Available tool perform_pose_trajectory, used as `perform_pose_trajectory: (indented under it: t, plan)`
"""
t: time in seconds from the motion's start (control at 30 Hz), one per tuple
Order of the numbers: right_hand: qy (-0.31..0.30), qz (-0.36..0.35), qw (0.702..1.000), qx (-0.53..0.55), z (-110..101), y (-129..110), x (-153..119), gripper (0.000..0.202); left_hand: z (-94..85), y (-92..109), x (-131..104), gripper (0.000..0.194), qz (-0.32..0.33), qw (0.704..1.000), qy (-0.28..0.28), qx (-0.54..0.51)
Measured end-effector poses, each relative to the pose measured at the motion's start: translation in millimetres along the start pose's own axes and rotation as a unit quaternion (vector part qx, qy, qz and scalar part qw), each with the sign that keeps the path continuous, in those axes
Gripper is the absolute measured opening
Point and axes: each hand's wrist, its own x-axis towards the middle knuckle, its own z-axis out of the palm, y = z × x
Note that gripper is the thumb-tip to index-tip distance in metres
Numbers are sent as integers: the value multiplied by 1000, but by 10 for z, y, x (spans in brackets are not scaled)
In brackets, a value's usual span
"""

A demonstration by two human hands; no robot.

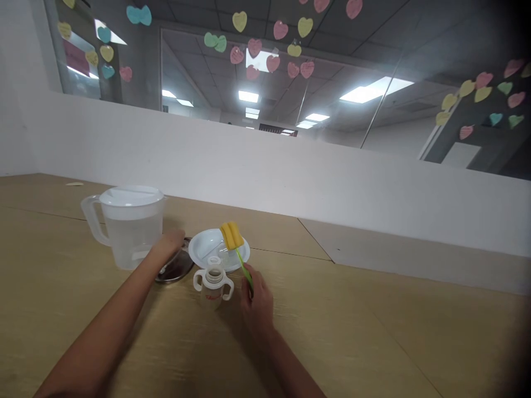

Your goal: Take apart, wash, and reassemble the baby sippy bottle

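Observation:
My right hand (258, 301) is closed round the green handle of a brush with a yellow sponge head (232, 236), which is raised over the right side of a white bowl (201, 255). Something clear lies in the bowl. A baby bottle (212, 296) with two white handles stands upright and uncapped in front of the bowl, left of my right hand. My left hand (172, 243) is over a dark round metal dish (176, 269), beside the bowl; its fingers are too hidden to read.
A large clear pitcher (135, 235) with a white lid and handle stands left of my left hand, close to my forearm. A low white wall (249, 171) with a window above it, dotted with heart-shaped notes, borders the wooden table (352, 331) at the back.

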Motion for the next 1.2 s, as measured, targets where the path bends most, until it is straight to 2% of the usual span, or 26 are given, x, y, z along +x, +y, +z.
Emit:
perform_pose_trajectory:
  t: [0.1,0.17,0.27,0.33,0.43,0.53,0.7,0.87,0.93,1.03,1.13,1.2]
  plan:
    - [11,47,998,28,11,7,-3,32,-41,139,62,5,33,998,3,47]
    - [19,82,995,49,18,14,-2,32,13,300,81,16,76,996,-8,54]
    - [27,133,988,76,29,28,3,33,246,552,58,32,150,987,-42,40]
    - [30,154,984,89,37,41,4,33,440,663,33,36,177,982,-63,35]
    - [26,164,980,106,52,60,0,34,648,708,27,37,181,979,-83,39]
    - [22,168,978,121,64,74,-7,33,699,672,53,36,176,980,-87,41]
    - [30,195,970,144,61,85,-2,32,547,685,53,42,175,982,-64,21]
    - [38,224,953,199,53,85,10,31,204,794,10,48,180,983,-30,-22]
    - [24,206,949,238,41,62,17,26,51,822,-14,44,194,978,-15,-75]
    - [13,165,950,264,8,18,24,23,-135,864,-73,39,234,952,-9,-197]
    - [21,130,958,253,-16,-4,9,23,-232,950,-170,44,244,937,-18,-250]
    - [17,99,967,233,-17,-4,-14,22,-249,1031,-245,46,242,935,-45,-256]
